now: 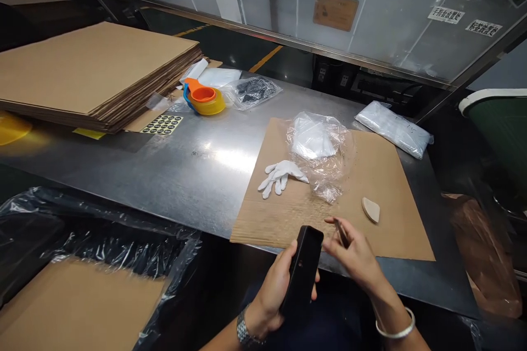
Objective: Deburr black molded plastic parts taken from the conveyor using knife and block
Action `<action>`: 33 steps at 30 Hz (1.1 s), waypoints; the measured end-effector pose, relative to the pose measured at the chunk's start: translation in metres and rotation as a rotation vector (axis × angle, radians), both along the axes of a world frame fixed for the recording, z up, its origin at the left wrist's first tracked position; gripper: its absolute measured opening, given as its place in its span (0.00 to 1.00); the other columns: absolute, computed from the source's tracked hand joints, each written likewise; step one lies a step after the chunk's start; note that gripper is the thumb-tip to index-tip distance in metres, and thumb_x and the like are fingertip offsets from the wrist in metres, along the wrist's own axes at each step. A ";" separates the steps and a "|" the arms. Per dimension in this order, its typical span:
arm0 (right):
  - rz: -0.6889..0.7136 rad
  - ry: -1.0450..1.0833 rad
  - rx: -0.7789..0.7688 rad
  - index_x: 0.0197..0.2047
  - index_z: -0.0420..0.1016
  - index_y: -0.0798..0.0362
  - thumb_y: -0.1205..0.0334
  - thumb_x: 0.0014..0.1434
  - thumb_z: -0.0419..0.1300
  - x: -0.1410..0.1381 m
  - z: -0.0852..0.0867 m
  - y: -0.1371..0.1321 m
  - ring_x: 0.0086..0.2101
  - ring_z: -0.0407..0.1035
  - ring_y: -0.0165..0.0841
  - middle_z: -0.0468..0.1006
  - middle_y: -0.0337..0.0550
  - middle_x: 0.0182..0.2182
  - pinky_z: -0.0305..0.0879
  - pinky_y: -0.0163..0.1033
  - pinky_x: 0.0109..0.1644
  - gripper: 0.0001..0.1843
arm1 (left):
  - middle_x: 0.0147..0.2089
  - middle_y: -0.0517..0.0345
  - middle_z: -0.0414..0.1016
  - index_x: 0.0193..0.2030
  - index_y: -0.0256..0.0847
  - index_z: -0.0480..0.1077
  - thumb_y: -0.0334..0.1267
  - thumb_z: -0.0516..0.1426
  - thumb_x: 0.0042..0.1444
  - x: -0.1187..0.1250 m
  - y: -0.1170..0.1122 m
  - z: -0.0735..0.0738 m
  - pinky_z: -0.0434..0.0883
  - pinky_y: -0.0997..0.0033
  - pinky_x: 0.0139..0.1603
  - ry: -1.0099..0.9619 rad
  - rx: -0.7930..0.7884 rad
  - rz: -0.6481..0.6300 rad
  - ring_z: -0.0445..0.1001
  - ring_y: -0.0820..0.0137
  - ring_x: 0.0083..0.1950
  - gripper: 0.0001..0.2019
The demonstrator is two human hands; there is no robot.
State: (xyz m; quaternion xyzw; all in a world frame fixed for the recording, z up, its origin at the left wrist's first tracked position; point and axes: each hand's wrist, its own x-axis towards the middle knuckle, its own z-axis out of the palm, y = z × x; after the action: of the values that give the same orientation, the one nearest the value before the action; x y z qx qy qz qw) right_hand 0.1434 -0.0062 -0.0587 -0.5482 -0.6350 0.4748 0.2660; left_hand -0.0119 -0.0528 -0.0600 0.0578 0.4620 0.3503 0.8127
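My left hand (272, 288) is closed around a long black box-like piece (303, 269), tilted upright near the table's front edge. Close to its upper end, my right hand (358, 258) pinches a small thin dark piece (341, 233) between its fingers; its kind is too small to make out. Beyond the hands a cardboard sheet (395, 241) lies on the metal table. On it rest a pale wedge-shaped block (371, 210), a white glove (282, 177) and a clear plastic bag (329, 173) with white sheets inside.
A stack of cardboard (99, 71) stands at the left. Near it are a tape dispenser (203, 100), a sticker sheet (162, 125) and a plastic bag with dark contents (255, 91). A wrapped white pack (393, 127) lies back right. A black-lined carton (82, 307) is at lower left.
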 end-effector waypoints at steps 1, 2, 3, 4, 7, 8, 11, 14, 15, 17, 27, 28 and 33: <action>0.011 0.018 -0.029 0.53 0.64 0.54 0.54 0.50 0.63 -0.001 -0.001 -0.007 0.26 0.63 0.28 0.68 0.34 0.26 0.62 0.32 0.30 0.28 | 0.20 0.54 0.72 0.30 0.33 0.70 0.56 0.46 0.56 0.001 -0.001 0.000 0.60 0.77 0.17 0.036 0.020 0.037 0.68 0.73 0.16 0.26; 0.011 0.043 -0.058 0.55 0.61 0.52 0.56 0.48 0.64 -0.002 -0.002 -0.013 0.29 0.65 0.29 0.69 0.35 0.29 0.64 0.33 0.32 0.32 | 0.19 0.55 0.71 0.32 0.33 0.70 0.56 0.46 0.56 0.002 -0.002 0.000 0.60 0.77 0.17 0.061 0.043 0.067 0.68 0.73 0.16 0.25; -0.013 0.071 -0.082 0.55 0.62 0.52 0.56 0.49 0.64 -0.004 -0.003 -0.018 0.30 0.66 0.29 0.70 0.36 0.30 0.64 0.34 0.34 0.30 | 0.19 0.56 0.71 0.33 0.34 0.70 0.56 0.47 0.55 0.004 -0.003 -0.001 0.60 0.77 0.17 0.075 0.065 0.081 0.68 0.72 0.17 0.24; -0.057 0.096 -0.096 0.51 0.65 0.52 0.56 0.51 0.62 -0.006 -0.005 -0.021 0.30 0.67 0.30 0.70 0.37 0.29 0.65 0.34 0.35 0.25 | 0.20 0.56 0.72 0.35 0.34 0.70 0.57 0.49 0.54 0.006 -0.005 -0.001 0.61 0.76 0.17 0.081 0.087 0.082 0.68 0.72 0.17 0.24; -0.198 0.140 -0.113 0.37 0.71 0.56 0.53 0.56 0.57 -0.009 -0.007 -0.019 0.25 0.64 0.28 0.69 0.38 0.24 0.63 0.33 0.29 0.13 | 0.23 0.54 0.73 0.35 0.34 0.69 0.57 0.50 0.53 0.010 -0.009 -0.002 0.61 0.75 0.18 0.095 0.126 0.053 0.70 0.71 0.18 0.24; -0.214 0.147 -0.123 0.34 0.72 0.57 0.52 0.56 0.56 -0.010 -0.008 -0.016 0.22 0.63 0.27 0.69 0.38 0.23 0.61 0.32 0.25 0.15 | 0.23 0.54 0.73 0.36 0.34 0.69 0.57 0.49 0.53 0.010 -0.009 -0.003 0.61 0.75 0.18 0.099 0.131 0.041 0.69 0.71 0.17 0.24; -0.199 0.181 -0.178 0.35 0.72 0.58 0.49 0.56 0.55 -0.009 -0.009 -0.011 0.15 0.57 0.23 0.67 0.36 0.19 0.54 0.30 0.17 0.19 | 0.23 0.54 0.73 0.41 0.34 0.69 0.56 0.48 0.55 0.009 -0.009 -0.002 0.62 0.75 0.18 0.059 0.123 0.022 0.70 0.71 0.17 0.25; -0.175 0.223 -0.201 0.44 0.70 0.57 0.50 0.56 0.56 -0.011 -0.009 -0.017 0.20 0.62 0.25 0.69 0.37 0.24 0.60 0.31 0.21 0.20 | 0.23 0.54 0.73 0.38 0.33 0.70 0.56 0.48 0.55 0.008 -0.006 -0.001 0.63 0.75 0.18 -0.002 0.065 0.052 0.70 0.71 0.17 0.25; -0.153 0.238 -0.204 0.49 0.67 0.55 0.52 0.55 0.58 -0.013 -0.008 -0.022 0.23 0.64 0.26 0.70 0.39 0.28 0.63 0.31 0.25 0.22 | 0.22 0.54 0.73 0.37 0.33 0.71 0.55 0.49 0.55 0.007 -0.005 -0.001 0.63 0.75 0.18 -0.007 0.049 0.093 0.69 0.71 0.17 0.24; -0.081 0.262 -0.222 0.60 0.56 0.51 0.58 0.52 0.60 -0.017 -0.005 -0.033 0.30 0.66 0.29 0.70 0.44 0.39 0.66 0.35 0.32 0.33 | 0.23 0.56 0.74 0.36 0.34 0.70 0.52 0.52 0.54 0.007 -0.003 -0.001 0.64 0.75 0.19 0.004 0.040 0.209 0.69 0.72 0.18 0.20; -0.180 0.549 -0.401 0.59 0.60 0.47 0.51 0.51 0.62 0.001 -0.005 -0.038 0.20 0.52 0.19 0.67 0.41 0.39 0.50 0.27 0.19 0.33 | 0.25 0.52 0.74 0.29 0.32 0.73 0.52 0.48 0.57 -0.006 0.012 -0.003 0.63 0.77 0.19 -0.048 0.010 0.061 0.69 0.74 0.20 0.24; -0.254 0.542 -0.372 0.59 0.60 0.47 0.49 0.54 0.60 0.006 -0.005 -0.032 0.18 0.48 0.18 0.67 0.41 0.38 0.45 0.27 0.16 0.31 | 0.27 0.52 0.74 0.32 0.32 0.73 0.52 0.49 0.56 -0.008 0.013 -0.003 0.64 0.77 0.21 0.009 0.091 0.009 0.70 0.74 0.21 0.22; -0.056 0.399 -0.298 0.55 0.65 0.50 0.46 0.52 0.61 0.015 0.002 -0.011 0.19 0.57 0.20 0.70 0.42 0.36 0.53 0.29 0.20 0.30 | 0.47 0.50 0.75 0.53 0.41 0.69 0.40 0.60 0.49 -0.026 0.016 0.000 0.67 0.67 0.45 0.293 0.637 -0.290 0.71 0.62 0.47 0.22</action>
State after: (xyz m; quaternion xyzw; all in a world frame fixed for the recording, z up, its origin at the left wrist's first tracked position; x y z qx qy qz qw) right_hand 0.1581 -0.0172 -0.0566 -0.4943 -0.4773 0.6544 0.3154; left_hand -0.0377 -0.0371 -0.0598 0.4217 0.4284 0.3455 0.7205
